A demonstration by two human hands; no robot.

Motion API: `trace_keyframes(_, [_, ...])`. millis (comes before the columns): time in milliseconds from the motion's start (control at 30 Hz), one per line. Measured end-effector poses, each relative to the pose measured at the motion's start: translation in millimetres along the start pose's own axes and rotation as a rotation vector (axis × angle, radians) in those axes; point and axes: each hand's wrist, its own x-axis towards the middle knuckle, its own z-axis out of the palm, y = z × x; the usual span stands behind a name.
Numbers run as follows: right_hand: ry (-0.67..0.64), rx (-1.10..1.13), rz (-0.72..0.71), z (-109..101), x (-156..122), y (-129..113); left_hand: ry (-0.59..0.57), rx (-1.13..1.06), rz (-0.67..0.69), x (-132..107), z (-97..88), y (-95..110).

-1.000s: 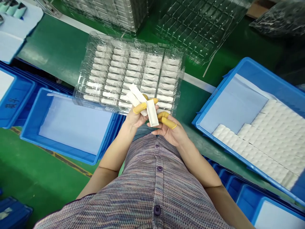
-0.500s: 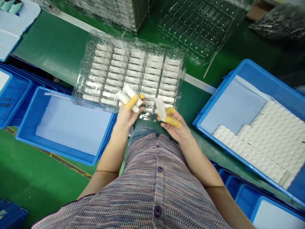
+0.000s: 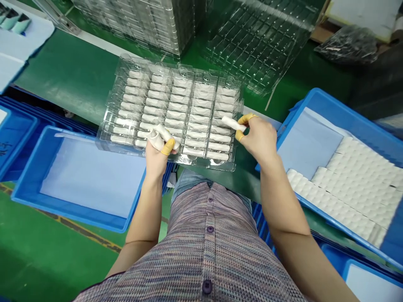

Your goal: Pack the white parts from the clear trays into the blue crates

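Note:
A clear plastic tray (image 3: pixel 108 126) lies on the green bench in front of me, its slots filled with rows of small white tubular pieces (image 3: pixel 203 110). My left hand (image 3: pixel 159 155) is closed around several white tubes (image 3: pixel 156 139) over the tray's near edge. My right hand (image 3: pixel 256 132) pinches one white tube (image 3: pixel 232 123) at its end, above the right-hand column of the tray. Yellow finger cots (image 3: pixel 168 147) cover fingertips on both hands.
At right stands a blue bin (image 3: pixel 327 95) with packed rows of white pieces (image 3: pixel 355 180). A blue bin lined with pale sheet (image 3: pixel 85 174) is at left. Behind the tray are stacked clear trays (image 3: pixel 138 25) and another clear tray pile (image 3: pixel 252 42). A black plastic bag (image 3: pixel 348 44) lies at the back right.
My right hand has moved right and away from my body, carrying a tube over the tray's right column. My left hand has shifted slightly left and still holds tubes.

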Motion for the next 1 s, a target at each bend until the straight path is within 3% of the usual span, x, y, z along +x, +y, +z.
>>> trace_keyframes(133, [-0.099, -0.145, -0.112, -9.8, 21.6, 16.5, -0.074, -0.106, -0.060, -1.1, 16.4, 2.8])
trace_keyframes(233, [-0.221, -0.198, -0.234, -9.4, 35.7, 15.3, -0.127, -0.132, -0.096, -2.8, 27.3, 6.6])
trace_keyframes(367, [-0.293, -0.212, -0.268, -11.2, 42.6, 9.6, -0.134, -0.122, -0.135, -5.6, 30.5, 10.7])
trace_keyframes(767, [-0.335, -0.218, -0.381, -7.9, 41.6, 8.8, -0.128, -0.249, -0.178, -0.8, 48.0, 12.5])
trace_keyframes(1000, [-0.331, -0.271, -0.465, 15.0, 46.4, -3.5, -0.118, -0.361, -0.295, 0.0, 59.1, 13.0])
